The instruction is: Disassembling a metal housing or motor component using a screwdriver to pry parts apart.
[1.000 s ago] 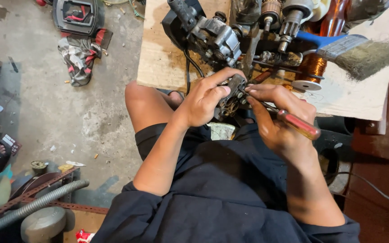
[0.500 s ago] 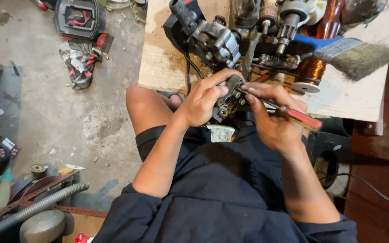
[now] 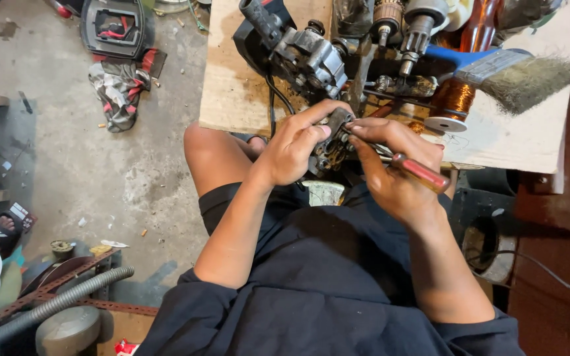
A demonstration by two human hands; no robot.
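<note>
Metal motor part (image 3: 328,142) is gripped in the left hand (image 3: 291,148) at the counter's (image 3: 232,86) near edge; a red-handled screwdriver (image 3: 420,171), clasped by the right hand (image 3: 390,171), is set against it, work unfinished.

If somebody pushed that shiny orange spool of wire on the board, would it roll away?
Probably. The copper wire spool looks round with a flat white end, so on its side it may roll in a curve. It is likely heavy for its size, being tightly wound metal. The paintbrush beside it might stop it.
</note>
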